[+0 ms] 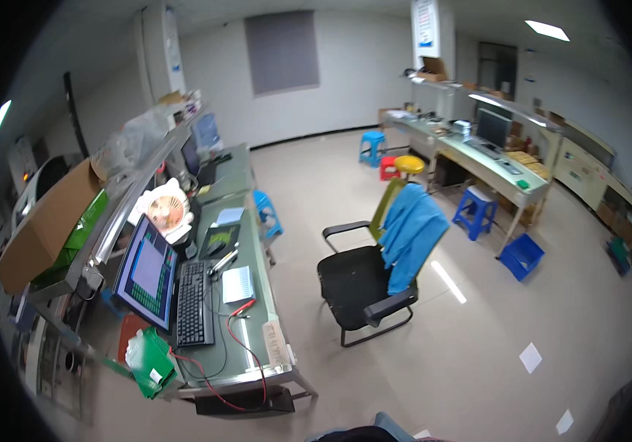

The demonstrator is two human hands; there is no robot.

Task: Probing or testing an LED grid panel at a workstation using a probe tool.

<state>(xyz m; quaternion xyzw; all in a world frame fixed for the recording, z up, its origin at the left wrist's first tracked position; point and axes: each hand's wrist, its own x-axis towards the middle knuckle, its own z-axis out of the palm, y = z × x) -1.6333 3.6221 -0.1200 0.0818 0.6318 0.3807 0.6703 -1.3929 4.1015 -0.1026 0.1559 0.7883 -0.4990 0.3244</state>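
Left: brown cardboard box (pixel 43 232), then ridged black keyboard (pixel 195 302). Centre: black-seated chair (pixel 353 287), its back draped with creased blue cloth (pixel 410 232). Right: angular blue bin (pixel 522 258). I cannot tell either hand's grip.

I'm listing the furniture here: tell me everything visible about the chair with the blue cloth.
The chair has a dark seat, two black armrests, an olive-green back and a dark, metal-looking tube base. It stands upright and unoccupied on the pale floor, right of the nearby green-topped desk, a blue cloth draped over its back.
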